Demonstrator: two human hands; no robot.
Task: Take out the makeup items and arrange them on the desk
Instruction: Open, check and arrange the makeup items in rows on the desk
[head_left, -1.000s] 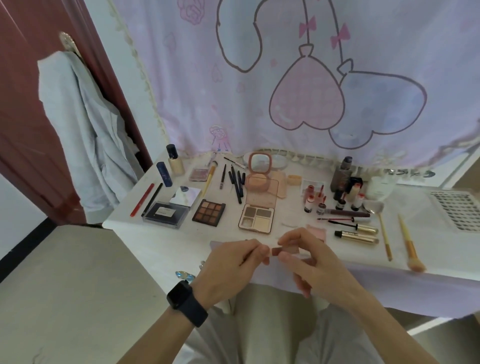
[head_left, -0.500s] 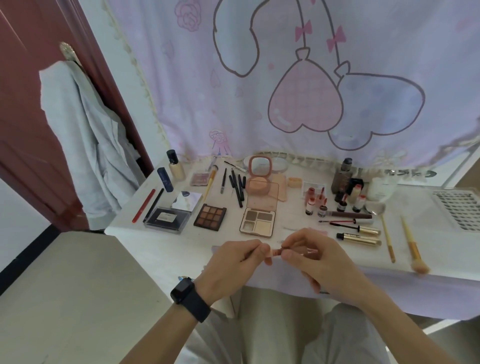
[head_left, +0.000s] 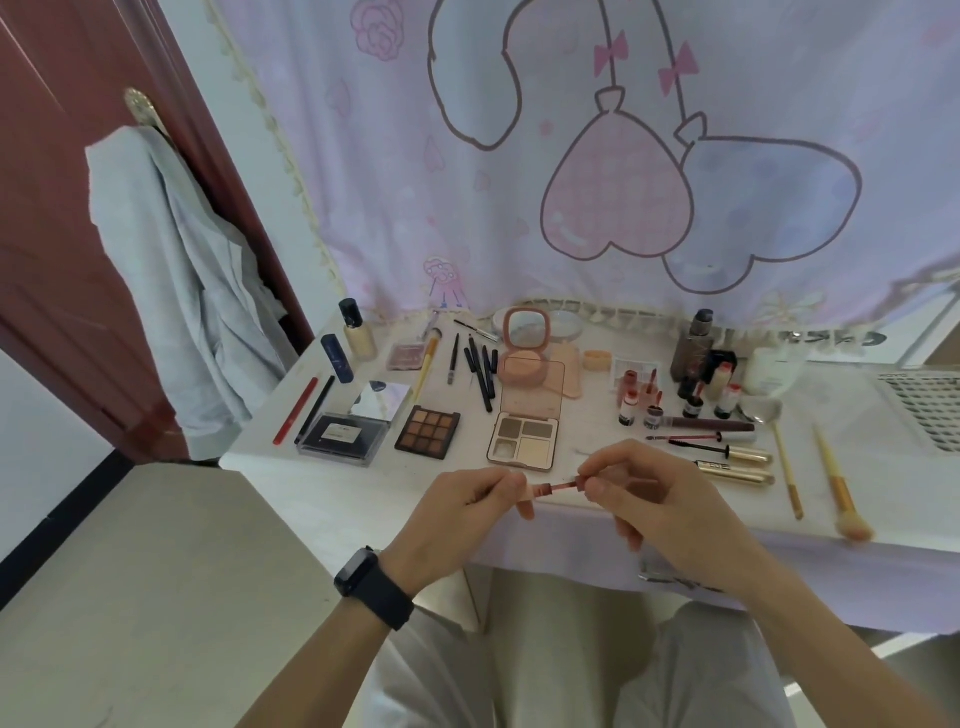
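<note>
**A:** From the head camera, what are the hands doing?

**B:** Both are clamped on one small reddish lip gloss (head_left: 555, 487), which is held level over the front edge of the worktop (head_left: 332, 499). The left hand (head_left: 457, 512) pinches its pale pink end between thumb and fingertips. The right hand (head_left: 657, 501) pinches the other end, with its remaining fingers curled under. There is a black smartwatch (head_left: 374, 587) on the left wrist.

**A:** And what lies on the worktop?

**B:** Just behind the hands is a four-pan palette (head_left: 523, 439) with its lid open. To its left is a nine-pan eyeshadow palette (head_left: 427, 432) in browns. Farther back stands an open pink compact (head_left: 525, 345), mirror upright. To the right, two gold mascara tubes (head_left: 737, 460) lie side by side, and two yellow-handled brushes (head_left: 836, 483) lie near the front edge.

**A:** What is behind?

**B:** A pale curtain (head_left: 519, 208) printed with hearts hangs behind the worktop. At the left, a grey jacket (head_left: 171, 291) hangs on a dark red door (head_left: 52, 234).
</note>
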